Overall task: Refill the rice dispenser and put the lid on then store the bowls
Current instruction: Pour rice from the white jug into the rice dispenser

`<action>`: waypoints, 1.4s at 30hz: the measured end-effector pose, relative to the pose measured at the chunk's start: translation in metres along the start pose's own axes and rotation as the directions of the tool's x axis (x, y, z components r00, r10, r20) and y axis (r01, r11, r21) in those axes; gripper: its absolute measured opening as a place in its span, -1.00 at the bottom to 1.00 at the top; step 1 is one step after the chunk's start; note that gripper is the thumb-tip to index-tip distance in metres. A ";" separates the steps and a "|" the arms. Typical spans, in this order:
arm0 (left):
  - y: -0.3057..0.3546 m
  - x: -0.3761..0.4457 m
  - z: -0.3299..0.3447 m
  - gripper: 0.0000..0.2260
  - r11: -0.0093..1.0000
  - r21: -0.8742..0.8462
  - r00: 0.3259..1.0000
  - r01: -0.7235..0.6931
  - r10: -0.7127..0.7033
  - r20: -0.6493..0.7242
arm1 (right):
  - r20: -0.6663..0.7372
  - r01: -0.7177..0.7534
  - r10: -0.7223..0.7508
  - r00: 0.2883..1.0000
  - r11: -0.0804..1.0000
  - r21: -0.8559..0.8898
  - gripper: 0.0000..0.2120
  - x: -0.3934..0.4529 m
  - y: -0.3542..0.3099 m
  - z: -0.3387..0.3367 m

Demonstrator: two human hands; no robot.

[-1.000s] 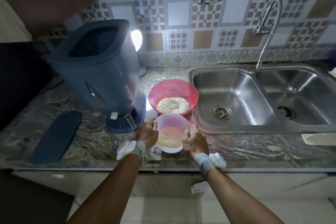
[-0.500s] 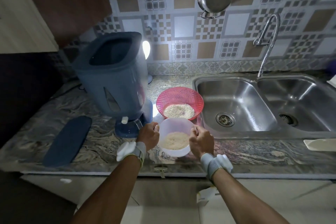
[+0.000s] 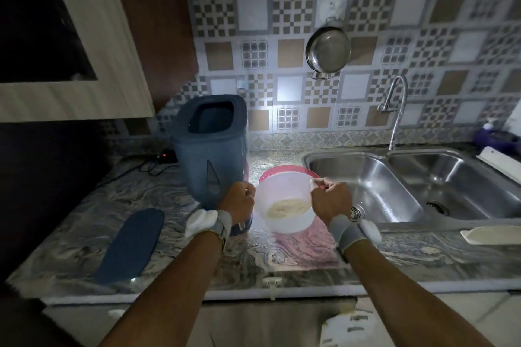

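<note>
Refill not yet started: dispenser (image 3: pixel 210 146), left of centre, stands open, lid (image 3: pixel 128 245) flat on worktop (image 3: pixel 70 222). Left hand (image 3: pixel 239 201) and right hand (image 3: pixel 331 200) grip rice bowl (image 3: pixel 284 205) at centre. Red bowl (image 3: pixel 287 170) waits behind.

A home kitchen, dimly lit. Marked as such by a marbled stone counter (image 3: pixel 158 194) running along a wall of patterned tiles (image 3: pixel 290 53), a double steel sink (image 3: pixel 366 177) with a goose-neck tap (image 3: pixel 396 110), a steel pan (image 3: pixel 328 51) hung on a wall hook and a cabinet (image 3: pixel 70 36) above at the left. Also by a blue rice dispenser (image 3: pixel 210 146) standing open on the counter, its lid (image 3: pixel 129 245) lying nearby, and bowls of rice (image 3: pixel 284 207) beside it.
</note>
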State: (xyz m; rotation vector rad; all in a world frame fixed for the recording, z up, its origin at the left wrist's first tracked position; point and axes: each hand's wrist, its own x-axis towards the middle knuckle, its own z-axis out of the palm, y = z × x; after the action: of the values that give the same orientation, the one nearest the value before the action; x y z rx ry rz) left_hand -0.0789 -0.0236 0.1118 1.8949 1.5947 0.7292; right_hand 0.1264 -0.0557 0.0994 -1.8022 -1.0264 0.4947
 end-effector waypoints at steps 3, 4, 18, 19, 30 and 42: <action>0.006 -0.008 -0.028 -0.72 0.997 0.046 0.997 -0.057 0.059 -0.056 | -0.053 0.021 -0.019 0.998 1.000 0.021 -0.77 -0.009 -0.029 -0.006; 0.008 -0.010 -0.037 -0.74 0.996 0.063 0.994 -0.069 0.074 -0.081 | -0.075 0.022 -0.021 0.997 1.000 0.018 -0.75 -0.011 -0.038 -0.007; 0.021 -0.014 -0.146 -0.71 0.967 0.109 0.877 -0.230 0.254 -0.408 | -0.222 0.065 -0.023 0.975 0.981 0.182 -0.75 -0.051 -0.149 -0.016; 0.021 -0.011 -0.152 -0.70 0.965 0.108 0.865 -0.238 0.262 -0.428 | -0.229 0.071 -0.027 0.973 0.980 0.185 -0.77 -0.050 -0.157 -0.016; 0.021 0.030 -0.185 -0.83 0.966 0.189 0.835 -0.175 0.248 -0.491 | -0.312 0.174 -0.134 0.941 0.979 0.107 -0.81 -0.006 -0.218 -0.022; 0.016 0.090 -0.182 -0.75 0.955 0.297 0.898 0.023 0.111 -0.425 | -0.248 0.293 -0.291 0.924 0.956 -0.032 -0.78 0.077 -0.247 0.001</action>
State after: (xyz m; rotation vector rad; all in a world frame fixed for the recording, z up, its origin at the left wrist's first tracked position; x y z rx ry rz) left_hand -0.1841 0.0752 0.2558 2.0853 2.0389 1.0461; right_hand 0.0634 0.0524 0.3262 -1.6198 -1.0887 0.0829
